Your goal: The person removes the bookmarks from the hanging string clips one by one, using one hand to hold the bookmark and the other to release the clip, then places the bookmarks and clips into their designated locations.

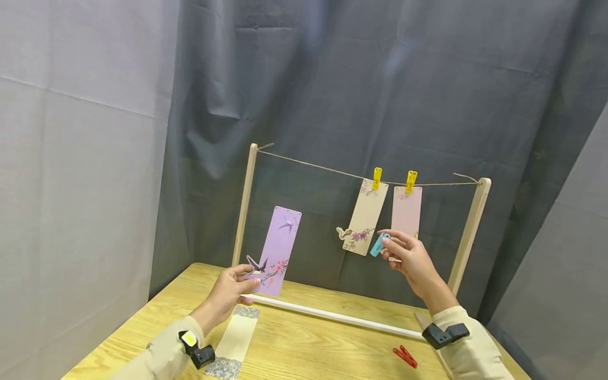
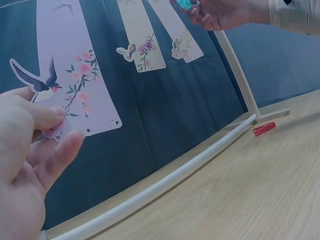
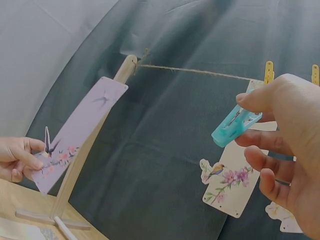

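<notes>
My left hand (image 1: 231, 290) pinches a purple bookmark (image 1: 281, 243) by its lower left edge, beside the printed swallow; the card stands upright, tilted a little. My right hand (image 1: 412, 261) pinches a light blue clothespin (image 3: 236, 122) between thumb and fingers. Behind it, a cream bookmark (image 1: 366, 216) with a bird and purple blossoms hangs from a string (image 1: 313, 165) by a yellow clothespin (image 1: 377, 178). To its right hangs a pink bookmark (image 1: 406, 210) under another yellow clothespin (image 1: 411, 181), its lower part covered by my right hand in the head view.
The string runs between two wooden posts (image 1: 245, 203) with a white bar (image 1: 332, 315) low across the frame. A cream bookmark with lace-patterned ends (image 1: 236, 338) lies on the wooden table (image 1: 294, 343) near my left forearm. A red clothespin (image 1: 405, 357) lies at the right.
</notes>
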The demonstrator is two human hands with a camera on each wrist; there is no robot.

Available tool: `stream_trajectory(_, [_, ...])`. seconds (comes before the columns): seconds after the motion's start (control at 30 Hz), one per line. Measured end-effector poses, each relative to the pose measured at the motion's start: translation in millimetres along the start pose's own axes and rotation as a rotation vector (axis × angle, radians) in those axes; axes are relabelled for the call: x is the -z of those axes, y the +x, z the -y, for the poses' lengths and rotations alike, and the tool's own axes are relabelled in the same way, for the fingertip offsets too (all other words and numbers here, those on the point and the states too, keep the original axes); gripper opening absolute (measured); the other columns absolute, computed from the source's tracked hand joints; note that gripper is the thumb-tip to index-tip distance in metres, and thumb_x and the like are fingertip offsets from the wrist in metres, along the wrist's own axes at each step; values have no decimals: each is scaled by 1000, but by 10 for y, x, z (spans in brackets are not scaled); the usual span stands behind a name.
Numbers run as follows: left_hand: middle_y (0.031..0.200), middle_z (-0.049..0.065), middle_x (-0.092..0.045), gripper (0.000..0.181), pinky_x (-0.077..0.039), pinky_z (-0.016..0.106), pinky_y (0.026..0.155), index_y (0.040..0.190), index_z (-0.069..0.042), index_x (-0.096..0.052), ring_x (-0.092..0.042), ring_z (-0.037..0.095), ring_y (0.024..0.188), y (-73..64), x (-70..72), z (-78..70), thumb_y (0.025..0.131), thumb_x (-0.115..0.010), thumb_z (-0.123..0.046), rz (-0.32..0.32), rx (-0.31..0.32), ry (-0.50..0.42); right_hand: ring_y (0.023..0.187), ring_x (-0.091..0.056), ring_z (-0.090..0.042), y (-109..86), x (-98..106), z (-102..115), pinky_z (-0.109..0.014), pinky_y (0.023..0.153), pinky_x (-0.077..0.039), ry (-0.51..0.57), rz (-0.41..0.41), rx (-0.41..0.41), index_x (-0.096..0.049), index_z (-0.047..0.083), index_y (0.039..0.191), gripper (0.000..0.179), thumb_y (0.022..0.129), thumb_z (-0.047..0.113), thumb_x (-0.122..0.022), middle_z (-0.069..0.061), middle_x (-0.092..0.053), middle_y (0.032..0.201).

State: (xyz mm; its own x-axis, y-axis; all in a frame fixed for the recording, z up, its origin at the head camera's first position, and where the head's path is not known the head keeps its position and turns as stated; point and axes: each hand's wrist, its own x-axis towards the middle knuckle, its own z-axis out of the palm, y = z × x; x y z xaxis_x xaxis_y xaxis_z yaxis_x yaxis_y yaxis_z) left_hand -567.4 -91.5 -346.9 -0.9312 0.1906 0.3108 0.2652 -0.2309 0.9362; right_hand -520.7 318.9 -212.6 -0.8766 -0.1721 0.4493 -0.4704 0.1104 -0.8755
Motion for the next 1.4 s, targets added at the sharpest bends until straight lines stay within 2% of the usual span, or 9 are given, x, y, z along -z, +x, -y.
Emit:
stream_trajectory(0.4, [101, 20, -55, 58, -52, 27, 46, 131, 5, -44, -59, 22, 75, -161, 13, 37, 80, -71, -2, -17, 22, 2, 69, -51, -14, -125, 40, -141, -23, 51, -44, -26, -37, 2, -52, 7, 129, 45, 91, 30, -60, -7, -56, 82])
stream_trajectory(0.63, [103, 20, -56, 59, -52, 27, 47, 132, 5, -43, -61, 23, 77, -206, 85, 45, 81, -70, -3, -24, 29, 8, 71, -52, -14, -181, 82, -197, -23, 50, -44, -4, -42, -2, -51, 6, 130, 45, 92, 29, -59, -7, -58, 95])
stream_trajectory(0.87, [97, 20, -59, 58, -52, 25, 46, 132, 7, -41, -62, 23, 74, -338, 176, 62, 82, -68, -2, -2, 54, 27, 70, -53, -11, -283, 107, -310, -24, 53, -46, -51, -56, -24, -48, 3, 132, 48, 93, 29, -57, -5, -58, 86])
stream_trajectory(1.17, [97, 19, -60, 58, -52, 25, 48, 131, 9, -40, -64, 28, 80, -541, 270, 243, 83, -69, -6, 6, 113, 45, 71, -53, -15, -507, 226, -585, -29, 55, -49, -201, -113, -89, -50, 8, 131, 49, 92, 36, -58, -15, -57, 88])
stream_trajectory(1.4, [96, 18, -62, 53, -51, 25, 46, 126, 9, -44, -64, 27, 77, -640, 313, 379, 81, -69, -5, -8, 129, 15, 72, -51, -20, -683, 237, -759, -32, 55, -48, -237, -111, -138, -55, 15, 127, 42, 91, 37, -58, -17, -55, 86])
